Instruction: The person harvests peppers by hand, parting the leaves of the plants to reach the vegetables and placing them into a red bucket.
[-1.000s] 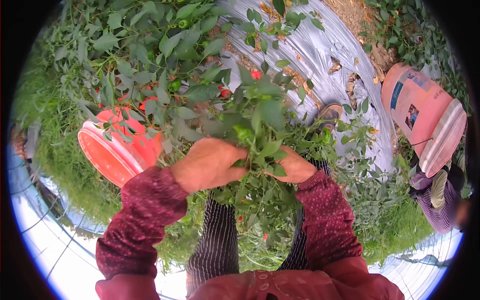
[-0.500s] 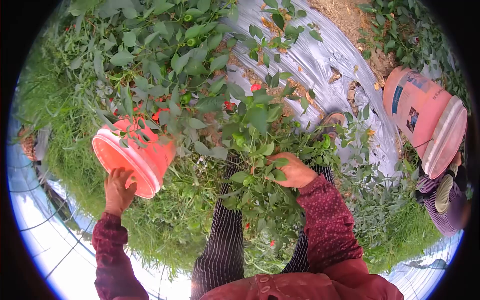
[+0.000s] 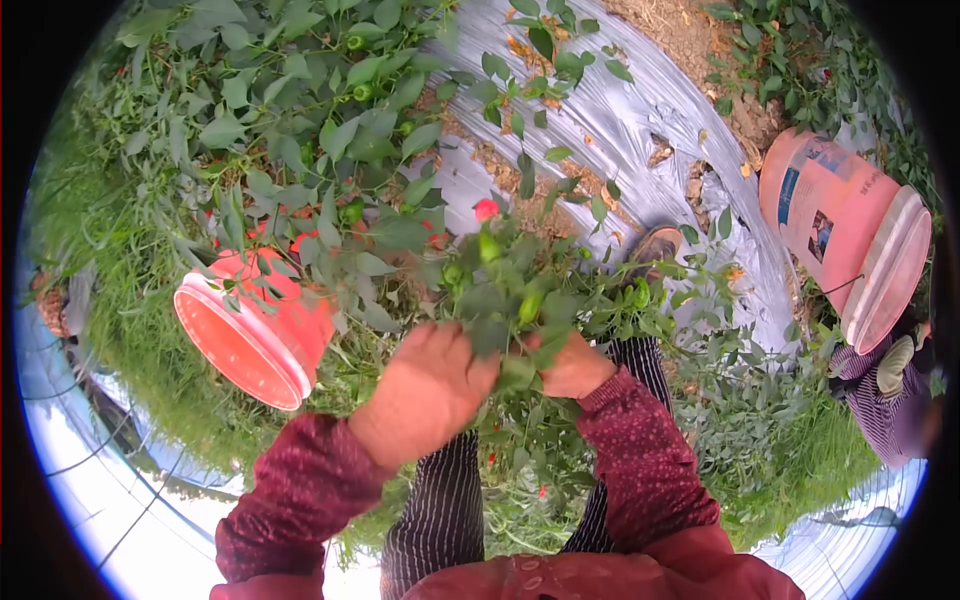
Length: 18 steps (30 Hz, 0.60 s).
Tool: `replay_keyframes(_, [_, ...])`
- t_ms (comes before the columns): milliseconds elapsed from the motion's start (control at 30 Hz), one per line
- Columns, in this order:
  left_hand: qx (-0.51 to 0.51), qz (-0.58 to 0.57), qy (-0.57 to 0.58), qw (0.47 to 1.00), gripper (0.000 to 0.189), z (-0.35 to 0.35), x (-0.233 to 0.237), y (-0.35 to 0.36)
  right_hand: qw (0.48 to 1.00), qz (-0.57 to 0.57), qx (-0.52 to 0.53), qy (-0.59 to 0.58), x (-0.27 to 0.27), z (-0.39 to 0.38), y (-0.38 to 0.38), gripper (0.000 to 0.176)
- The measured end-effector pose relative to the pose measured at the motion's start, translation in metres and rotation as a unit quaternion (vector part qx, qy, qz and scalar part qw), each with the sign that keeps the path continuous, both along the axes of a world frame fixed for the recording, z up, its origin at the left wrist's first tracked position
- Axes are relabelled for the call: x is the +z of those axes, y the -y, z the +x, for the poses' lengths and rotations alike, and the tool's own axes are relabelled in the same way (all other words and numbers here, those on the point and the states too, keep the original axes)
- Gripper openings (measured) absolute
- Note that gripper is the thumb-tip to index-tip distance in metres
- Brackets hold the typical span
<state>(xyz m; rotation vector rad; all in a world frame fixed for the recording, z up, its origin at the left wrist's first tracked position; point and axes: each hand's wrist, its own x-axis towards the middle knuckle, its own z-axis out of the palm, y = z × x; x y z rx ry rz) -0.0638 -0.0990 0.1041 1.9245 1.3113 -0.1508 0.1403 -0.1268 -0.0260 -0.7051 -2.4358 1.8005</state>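
Both my hands are at a pepper plant [image 3: 505, 335] in front of my legs. My right hand [image 3: 577, 366] is closed around a leafy branch, its fingertips partly behind leaves. On the left side of the same branch is my left hand [image 3: 430, 385], back upward, with its fingers blurred and partly hidden in the foliage. Green peppers hang just above the hands, one green pepper [image 3: 530, 306] between them and another green pepper [image 3: 488, 247] higher up. A red pepper [image 3: 486, 210] shows above these. Left of my hands, a red bucket [image 3: 310, 330] lies tilted, its mouth facing me.
Silver plastic mulch [image 3: 620, 120] runs along the row. At the right another person [image 3: 885, 390] is near a pink bucket [image 3: 835, 225] with a label. Dense pepper plants [image 3: 270, 110] fill the upper left. A shoe [image 3: 657, 247] stands by the mulch.
My left hand has left the bucket's rim and moved right to the plant beside my right hand. The branch and leaves have shifted, and the bucket sits slightly lower left in view.
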Motion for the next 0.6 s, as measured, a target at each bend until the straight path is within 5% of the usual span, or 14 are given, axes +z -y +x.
replay_keyframes(33, [-0.064,-0.041,-0.037,0.996,0.025,0.003,0.012,0.005,1.000,-0.004,-0.001,-0.001,0.000,0.000,0.002,0.029])
replay_keyframes(233, [-0.021,-0.205,-0.009,0.978,0.022,-0.002,0.054,0.035,0.999,-0.036,-0.007,-0.027,0.001,-0.004,0.004,0.030])
replay_keyframes(333, [0.039,-0.245,-0.003,0.969,0.018,-0.010,0.061,0.029,0.994,-0.075,0.074,0.041,-0.001,-0.005,0.001,0.030])
replay_keyframes(533, [0.057,-0.280,0.001,0.958,0.026,-0.011,0.056,0.031,0.991,-0.116,0.044,0.057,0.017,-0.001,-0.022,0.025])
replay_keyframes(600, [0.080,-0.289,0.013,0.954,0.029,-0.012,0.057,0.034,0.999,-0.045,-0.019,-0.009,0.013,0.004,-0.016,0.026])
